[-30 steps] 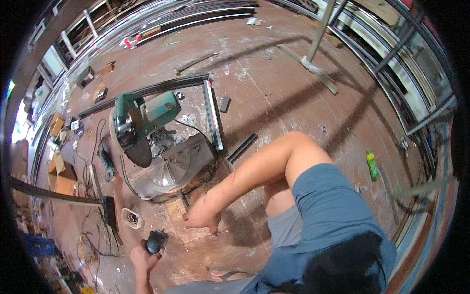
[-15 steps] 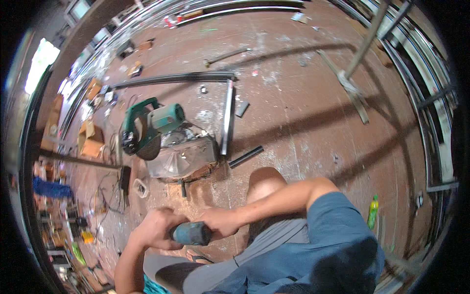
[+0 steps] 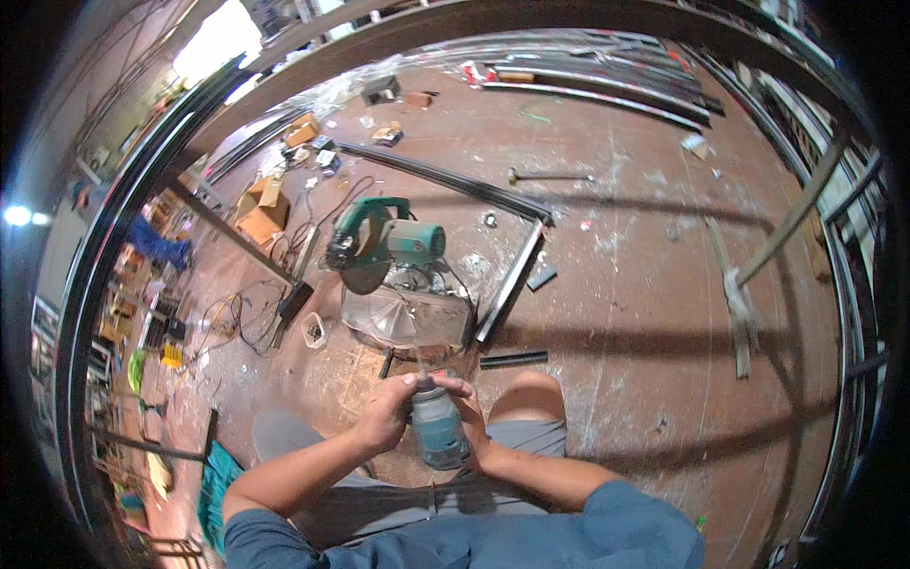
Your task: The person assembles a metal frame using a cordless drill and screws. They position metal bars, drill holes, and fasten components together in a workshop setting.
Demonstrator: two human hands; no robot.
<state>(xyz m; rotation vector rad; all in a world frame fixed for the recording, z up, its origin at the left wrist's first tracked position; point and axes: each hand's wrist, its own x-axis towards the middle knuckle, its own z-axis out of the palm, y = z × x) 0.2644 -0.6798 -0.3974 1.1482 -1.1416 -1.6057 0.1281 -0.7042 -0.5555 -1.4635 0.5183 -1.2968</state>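
Note:
Between my knees I hold a teal-and-grey power drill (image 3: 439, 438), its nose and a thin bit pointing away from me. My left hand (image 3: 385, 414) is closed at the chuck end, thumb and fingers pressed against it. My right hand (image 3: 474, 427) is wrapped round the right side of the drill, with its fingers reaching forward to the nose; the handle is hidden. Just beyond the drill stands a green chop saw (image 3: 415, 243) on a dusty base with a translucent cover (image 3: 403, 318).
Dark metal profiles (image 3: 445, 178) lie behind the saw, with a silver one (image 3: 512, 283) angled at its right and a short black piece (image 3: 514, 360) nearer. A hammer-like tool (image 3: 552, 177) lies farther off. Cardboard boxes (image 3: 263, 213), a small plastic tub (image 3: 314, 330) and cables are leftward. Metal framing surrounds me.
The drill has swung from lying sideways to pointing away from me, with both hands turned along with it. My view has shifted left and up, so the saw appears farther right.

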